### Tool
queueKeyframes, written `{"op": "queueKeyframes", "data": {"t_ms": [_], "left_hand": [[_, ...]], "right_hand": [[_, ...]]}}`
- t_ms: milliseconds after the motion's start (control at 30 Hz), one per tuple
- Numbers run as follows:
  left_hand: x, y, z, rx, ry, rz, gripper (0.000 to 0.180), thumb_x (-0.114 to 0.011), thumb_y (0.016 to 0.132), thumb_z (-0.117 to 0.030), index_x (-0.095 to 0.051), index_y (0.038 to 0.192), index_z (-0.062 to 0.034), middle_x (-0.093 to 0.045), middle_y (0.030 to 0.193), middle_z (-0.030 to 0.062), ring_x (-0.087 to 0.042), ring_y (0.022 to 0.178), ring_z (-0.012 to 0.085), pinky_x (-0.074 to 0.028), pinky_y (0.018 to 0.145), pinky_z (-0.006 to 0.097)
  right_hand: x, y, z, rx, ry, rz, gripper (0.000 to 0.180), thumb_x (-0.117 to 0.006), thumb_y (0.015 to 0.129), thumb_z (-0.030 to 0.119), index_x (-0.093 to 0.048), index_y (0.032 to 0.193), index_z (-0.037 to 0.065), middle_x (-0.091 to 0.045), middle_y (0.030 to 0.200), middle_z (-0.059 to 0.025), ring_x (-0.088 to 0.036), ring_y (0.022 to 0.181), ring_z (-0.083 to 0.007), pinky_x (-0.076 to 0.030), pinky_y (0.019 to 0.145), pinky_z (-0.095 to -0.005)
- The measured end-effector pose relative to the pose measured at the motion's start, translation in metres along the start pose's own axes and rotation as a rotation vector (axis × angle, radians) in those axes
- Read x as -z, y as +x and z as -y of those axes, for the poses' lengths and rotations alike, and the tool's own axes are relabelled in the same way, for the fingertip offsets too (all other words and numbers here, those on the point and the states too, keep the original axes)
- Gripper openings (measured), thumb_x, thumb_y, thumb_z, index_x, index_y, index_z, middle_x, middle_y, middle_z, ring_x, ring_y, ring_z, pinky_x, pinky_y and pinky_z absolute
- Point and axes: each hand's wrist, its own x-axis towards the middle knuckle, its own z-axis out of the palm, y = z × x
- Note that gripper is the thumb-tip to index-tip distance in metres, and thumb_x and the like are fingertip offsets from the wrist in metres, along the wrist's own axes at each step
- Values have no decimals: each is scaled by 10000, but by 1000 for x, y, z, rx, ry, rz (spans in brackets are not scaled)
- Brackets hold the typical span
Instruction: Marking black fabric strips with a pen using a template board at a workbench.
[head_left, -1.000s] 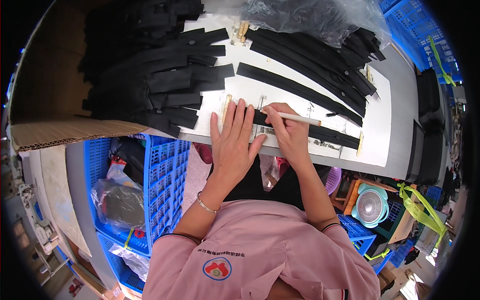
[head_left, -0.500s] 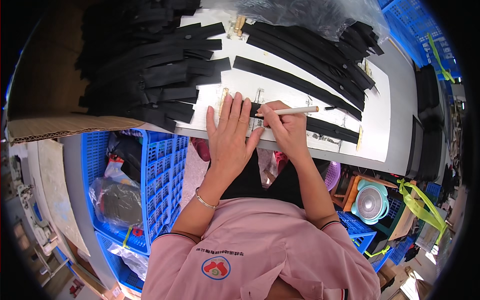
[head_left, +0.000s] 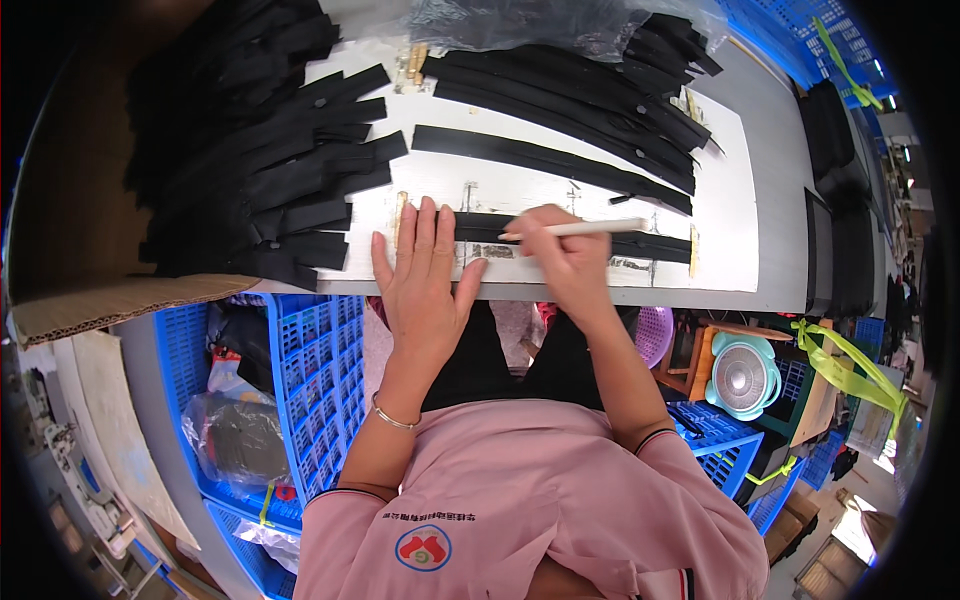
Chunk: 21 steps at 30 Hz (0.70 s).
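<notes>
My left hand [head_left: 425, 285] lies flat with fingers stretched out, its fingertips pressing the left end of a black fabric strip [head_left: 480, 226]. That strip rests along the near part of a white board [head_left: 728, 240] that has dark marks and tan tape pieces on it. In my right hand [head_left: 572, 262] a white pencil [head_left: 605, 227] is pinched, its sharpened tip at the strip just right of the left hand. Whether the tip touches the fabric I cannot tell. A second black strip [head_left: 540, 160] lies farther back on the board.
A big heap of black strips [head_left: 230, 180] fills the left, beside a cardboard box flap [head_left: 130, 300]. More strips [head_left: 570, 95] lie at the back under clear plastic [head_left: 520, 25]. Below the table are blue crates [head_left: 315, 380] and a small turquoise fan [head_left: 743, 375].
The pencil in my right hand has moved right along the strip, away from my left hand. My left hand stays on the strip's end. The whole view has shifted somewhat.
</notes>
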Motion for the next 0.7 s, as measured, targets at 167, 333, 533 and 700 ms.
{"op": "queueKeyframes", "data": {"t_ms": [167, 333, 533, 700], "left_hand": [[1, 1, 0, -18, 32, 9, 663, -706, 936, -341, -510, 1492, -35, -470, 1569, 163, -358, 1508, 319, -122, 1236, 557], [2, 2, 0, -23, 53, 28, 659, -686, 959, -340, -488, 1509, -36, -456, 1579, 163, -339, 1518, 321, -110, 1241, 555], [5, 2, -3, -23, 43, 70, 653, -658, 984, -332, -458, 1529, -32, -412, 1608, 165, -293, 1537, 330, -91, 1245, 562], [2, 10, -32, -90, -81, 35, 644, -661, 979, -299, -452, 1544, -72, -403, 1614, 166, -291, 1535, 348, -125, 1243, 570]], "right_hand": [[55, -6, -10, 8, -142, -224, 193, -632, 988, 116, -736, 912, -26, -680, 718, -49, -577, 622, -79, -446, 566, -250], [58, -4, -25, 36, -179, -193, 188, -642, 978, 115, -732, 899, -31, -668, 680, -49, -579, 618, -84, -451, 579, -255], [58, -2, -28, 22, -249, -153, 197, -653, 975, 145, -736, 881, -6, -679, 678, -50, -600, 576, -99, -452, 548, -259], [57, -3, -32, 63, -301, -181, 208, -659, 979, 168, -738, 874, 7, -690, 681, -54, -634, 565, -127, -466, 537, -272]]}}
